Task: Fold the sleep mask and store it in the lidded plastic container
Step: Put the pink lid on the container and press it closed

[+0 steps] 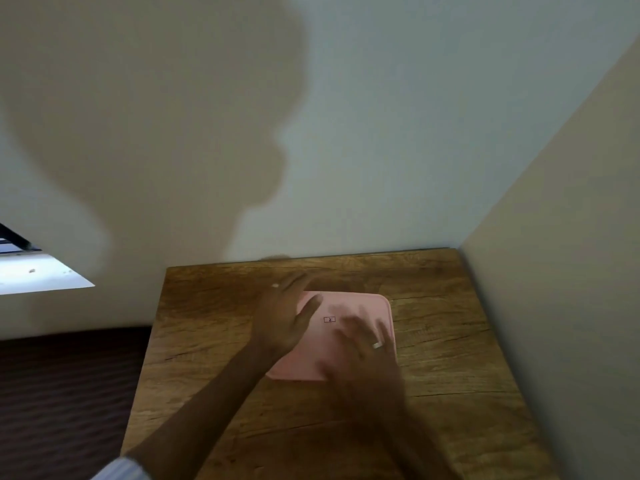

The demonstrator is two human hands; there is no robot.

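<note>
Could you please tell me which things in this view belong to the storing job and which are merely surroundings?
Part of the job:
- flat pink plastic lid, on its container
- left hand, on the lid's left edge
- right hand, blurred, over the lid's right side
The sleep mask is not visible.

Just surroundings:
- brown wooden table
- pale wall
- silver finger ring

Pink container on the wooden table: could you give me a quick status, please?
Left hand flat on lid's left edge. Right hand blurred over pink lid. Container closed on table; sleep mask not visible. Nothing in the way.
</note>
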